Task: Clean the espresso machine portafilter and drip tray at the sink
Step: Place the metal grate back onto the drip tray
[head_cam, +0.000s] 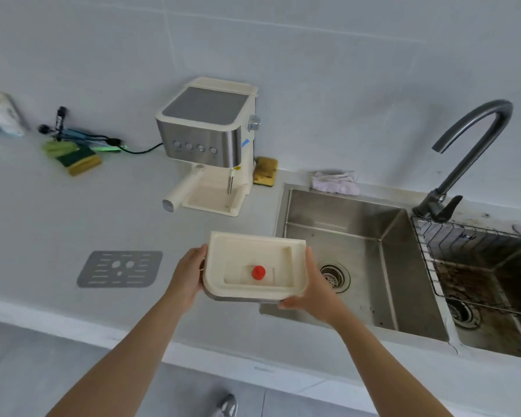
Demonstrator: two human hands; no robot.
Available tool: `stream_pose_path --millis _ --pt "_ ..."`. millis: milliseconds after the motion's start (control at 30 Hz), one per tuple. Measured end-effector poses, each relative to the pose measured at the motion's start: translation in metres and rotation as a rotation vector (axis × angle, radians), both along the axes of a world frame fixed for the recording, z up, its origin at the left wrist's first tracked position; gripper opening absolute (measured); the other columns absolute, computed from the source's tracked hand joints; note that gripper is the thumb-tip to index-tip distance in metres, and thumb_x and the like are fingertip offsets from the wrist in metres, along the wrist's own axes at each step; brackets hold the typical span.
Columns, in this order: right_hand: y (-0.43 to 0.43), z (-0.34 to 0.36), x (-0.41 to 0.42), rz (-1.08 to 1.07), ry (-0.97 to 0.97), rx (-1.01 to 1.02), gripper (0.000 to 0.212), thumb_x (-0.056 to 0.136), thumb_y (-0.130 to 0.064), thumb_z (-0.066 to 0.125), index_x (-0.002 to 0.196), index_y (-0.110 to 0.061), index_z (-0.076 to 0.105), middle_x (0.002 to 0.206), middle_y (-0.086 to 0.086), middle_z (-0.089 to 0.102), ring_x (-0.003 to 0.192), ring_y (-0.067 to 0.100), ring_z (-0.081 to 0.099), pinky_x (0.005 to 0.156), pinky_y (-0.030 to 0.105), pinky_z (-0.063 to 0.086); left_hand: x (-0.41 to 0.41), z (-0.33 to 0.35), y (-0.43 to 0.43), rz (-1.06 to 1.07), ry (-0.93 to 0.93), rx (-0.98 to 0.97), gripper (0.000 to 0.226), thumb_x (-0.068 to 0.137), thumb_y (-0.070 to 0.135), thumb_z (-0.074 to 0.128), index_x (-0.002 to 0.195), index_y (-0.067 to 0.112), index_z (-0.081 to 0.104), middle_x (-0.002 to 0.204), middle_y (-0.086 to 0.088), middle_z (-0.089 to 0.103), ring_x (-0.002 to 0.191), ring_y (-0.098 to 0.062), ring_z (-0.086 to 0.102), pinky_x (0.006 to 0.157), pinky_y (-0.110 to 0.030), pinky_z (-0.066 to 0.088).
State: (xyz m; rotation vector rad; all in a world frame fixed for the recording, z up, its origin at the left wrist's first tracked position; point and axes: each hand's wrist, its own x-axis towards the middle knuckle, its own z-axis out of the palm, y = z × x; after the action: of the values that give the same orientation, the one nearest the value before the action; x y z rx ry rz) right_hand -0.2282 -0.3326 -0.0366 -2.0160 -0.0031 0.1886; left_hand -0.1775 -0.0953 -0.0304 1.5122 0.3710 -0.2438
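A cream drip tray [232,282] with a red float [258,272] in its middle is held level above the counter, right at the left rim of the sink [343,236]. My left hand [187,278] grips its left side and my right hand [313,291] grips its right side and near corner. The tray's grey metal grille [119,269] lies flat on the counter to the left. The espresso machine [208,139] stands at the back wall, its portafilter [182,191] with a cream handle locked in and pointing front-left.
A dark faucet [469,152] rises behind the sink divider. A wire rack [463,260] hangs in the stained right basin. A pink cloth [336,183] lies behind the sink. Sponges lie beside the machine [264,171] and at the left [79,159] near a cable.
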Motion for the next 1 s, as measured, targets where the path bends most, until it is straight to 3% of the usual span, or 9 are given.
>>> stream_pose_path --millis 200,300,367,467,600,733,800,900,1000 --pt "0.052 -0.013 -0.002 -0.017 0.013 -0.101 0.107 0.049 -0.016 0.086 0.132 -0.03 0.021 0.121 -0.006 0.049 0.111 0.015 0.05 0.091 0.039 0.05 0.007 -0.01 0.057 -0.123 -0.007 0.277 0.03 0.097 0.027 0.04 0.092 0.004 0.059 0.085 -0.014 0.062 0.073 -0.025 0.06 0.058 -0.029 0.049" --pt "0.084 -0.024 0.002 -0.057 0.039 -0.157 0.108 0.05 -0.019 0.087 0.13 -0.036 0.015 0.125 -0.006 0.046 0.116 0.017 0.045 0.095 0.041 0.047 0.018 -0.022 0.085 -0.232 -0.027 0.388 0.037 0.098 0.028 0.037 0.08 0.004 0.058 0.081 -0.014 0.061 0.073 -0.025 0.057 0.065 -0.031 0.049" --pt "0.103 -0.034 0.003 -0.098 0.08 -0.186 0.121 0.052 -0.021 0.087 0.141 -0.025 0.006 0.136 -0.001 0.04 0.124 0.021 0.041 0.099 0.045 0.045 0.029 -0.032 0.101 -0.328 -0.03 0.451 0.04 0.098 0.028 0.036 0.069 0.008 0.054 0.072 -0.01 0.056 0.072 -0.024 0.053 0.073 -0.033 0.045" --pt "0.127 -0.048 0.003 -0.155 0.13 -0.248 0.134 0.055 -0.022 0.087 0.146 -0.017 -0.011 0.146 0.001 0.027 0.131 0.021 0.032 0.104 0.035 0.037 0.042 -0.043 0.117 -0.456 -0.026 0.578 0.047 0.099 0.028 0.033 0.056 0.014 0.045 0.064 -0.008 0.05 0.073 -0.024 0.05 0.068 -0.031 0.034" --pt "0.147 -0.057 0.002 -0.193 0.164 -0.316 0.137 0.057 -0.022 0.087 0.146 -0.015 -0.017 0.152 0.002 0.018 0.137 0.021 0.024 0.106 0.032 0.03 0.053 -0.053 0.129 -0.566 -0.037 0.771 0.047 0.1 0.026 0.029 0.067 0.002 0.052 0.086 -0.027 0.062 0.085 -0.034 0.058 0.067 -0.031 0.032" --pt "0.151 -0.059 0.001 -0.203 0.193 -0.359 0.137 0.056 -0.024 0.088 0.146 -0.013 -0.015 0.152 0.003 0.018 0.137 0.021 0.024 0.107 0.034 0.031 0.06 -0.06 0.127 -0.637 -0.06 0.878 0.049 0.099 0.025 0.032 0.058 0.005 0.047 0.087 -0.029 0.062 0.092 -0.037 0.06 0.073 -0.035 0.038" --pt "0.149 -0.059 0.003 -0.192 0.213 -0.384 0.137 0.056 -0.024 0.087 0.146 -0.012 -0.016 0.153 0.005 0.016 0.138 0.022 0.023 0.108 0.036 0.03 0.064 -0.062 0.124 -0.648 -0.076 0.923 0.049 0.099 0.024 0.034 0.07 -0.005 0.06 0.094 -0.031 0.064 0.095 -0.037 0.06 0.077 -0.036 0.04" --pt "0.147 -0.057 0.004 -0.191 0.237 -0.395 0.138 0.056 -0.024 0.087 0.145 -0.011 -0.017 0.154 0.005 0.013 0.14 0.022 0.02 0.11 0.037 0.028 0.067 -0.064 0.12 -0.623 -0.099 0.935 0.045 0.097 0.024 0.04 0.086 -0.012 0.064 0.096 -0.031 0.065 0.093 -0.038 0.061 0.074 -0.037 0.04" --pt "0.147 -0.056 0.004 -0.161 0.247 -0.416 0.136 0.056 -0.024 0.088 0.145 -0.007 -0.014 0.152 0.008 0.015 0.139 0.024 0.022 0.112 0.042 0.029 0.069 -0.065 0.118 -0.612 -0.117 0.932 0.042 0.095 0.023 0.045 0.071 -0.008 0.061 0.089 -0.03 0.066 0.087 -0.038 0.062 0.065 -0.033 0.033"
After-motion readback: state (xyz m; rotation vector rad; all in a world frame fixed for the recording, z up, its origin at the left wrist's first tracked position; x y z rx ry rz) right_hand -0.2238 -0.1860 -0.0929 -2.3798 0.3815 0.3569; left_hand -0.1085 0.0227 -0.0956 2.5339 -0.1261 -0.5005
